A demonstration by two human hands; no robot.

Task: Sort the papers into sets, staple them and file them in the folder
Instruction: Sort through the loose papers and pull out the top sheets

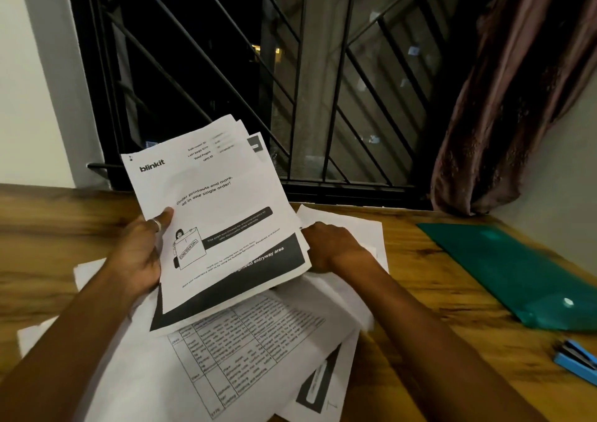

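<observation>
While left hand point(142, 250) and right hand point(332, 247) grip stack point(219, 215), loose sheets point(245, 357) lie beneath; folder point(510, 273), stapler point(576, 362) rightward

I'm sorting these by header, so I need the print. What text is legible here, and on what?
"blinkit": held top sheet, upper left.
"Order printouts and more, all in one single order!": same sheet, middle.
"CONFIDENTIAL": box drawn on it.
"entryway area": its dark bottom band.
Header fields, small print: too blurred.
Table sheet on the desk: too blurred.
Green folder, blue stapler: no text visible.
</observation>
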